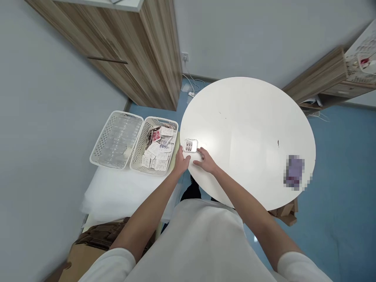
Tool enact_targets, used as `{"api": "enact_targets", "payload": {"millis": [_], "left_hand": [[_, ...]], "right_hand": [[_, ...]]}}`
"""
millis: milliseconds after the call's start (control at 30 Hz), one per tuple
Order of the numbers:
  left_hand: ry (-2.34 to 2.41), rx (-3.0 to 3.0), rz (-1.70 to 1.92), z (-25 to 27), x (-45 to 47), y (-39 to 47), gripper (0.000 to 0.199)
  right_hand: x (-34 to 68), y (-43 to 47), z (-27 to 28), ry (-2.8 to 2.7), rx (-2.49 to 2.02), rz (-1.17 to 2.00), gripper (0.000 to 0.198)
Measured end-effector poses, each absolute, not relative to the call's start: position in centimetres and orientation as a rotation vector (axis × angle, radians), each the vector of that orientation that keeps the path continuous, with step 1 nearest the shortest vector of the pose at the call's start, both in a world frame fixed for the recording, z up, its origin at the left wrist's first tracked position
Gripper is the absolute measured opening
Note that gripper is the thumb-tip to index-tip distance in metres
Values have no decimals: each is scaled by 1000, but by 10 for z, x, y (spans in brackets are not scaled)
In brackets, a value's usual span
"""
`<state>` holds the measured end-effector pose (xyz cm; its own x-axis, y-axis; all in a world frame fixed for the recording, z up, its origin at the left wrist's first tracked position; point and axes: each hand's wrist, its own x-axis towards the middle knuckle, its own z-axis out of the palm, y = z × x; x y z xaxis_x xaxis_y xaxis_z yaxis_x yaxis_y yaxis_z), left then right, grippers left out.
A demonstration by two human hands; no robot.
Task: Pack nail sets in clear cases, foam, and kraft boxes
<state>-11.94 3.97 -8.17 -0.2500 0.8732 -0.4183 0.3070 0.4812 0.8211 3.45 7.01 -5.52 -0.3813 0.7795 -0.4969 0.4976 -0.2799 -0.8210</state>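
A small clear plastic case [195,145] lies flat at the left edge of the white round table [249,113]. Several dark, glossy oval pieces on a pale card show inside it; they are too small to name surely. My left hand [181,161] is at the case's near left corner, thumb and fingers apart. On the other side, my right hand [206,161] has its fingers spread, with the fingertips close to the near right corner. Whether either hand touches the case I cannot tell. Neither hand is closed around anything.
Left of the table stand a white basket [133,164] of printed cards and small packs and another basket [93,156] of clear plastic cases. White sheeting [117,192] lies below them. A pixelated purple item [294,170] rests at the table's right. A wooden cabinet [158,58] stands behind.
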Motion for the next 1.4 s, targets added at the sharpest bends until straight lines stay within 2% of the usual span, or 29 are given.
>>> {"api": "enact_targets", "payload": {"millis": [267,567,700,1000,1167,1400], "left_hand": [[1651,953,812,-77,-112,37,62],[1457,1138,766,-67,-26,2,55],[1382,1220,694,-63,27,-14,55],[1423,1224,608,-62,109,-35,50],[1525,1175,582,-64,124,-43,50],[1561,1201,543,-64,134,-46,55]], "right_hand": [[30,67,-57,-1487,-1569,1773,73],[128,12,-48,-1599,-1731,1361,54],[190,-16,-46,-1580,-1773,1282,47],[289,-42,-59,-1490,-1722,1418,43],[302,-42,-67,-1555,-1652,1486,45],[302,-37,-72,-1668,-1671,1421,46]]}}
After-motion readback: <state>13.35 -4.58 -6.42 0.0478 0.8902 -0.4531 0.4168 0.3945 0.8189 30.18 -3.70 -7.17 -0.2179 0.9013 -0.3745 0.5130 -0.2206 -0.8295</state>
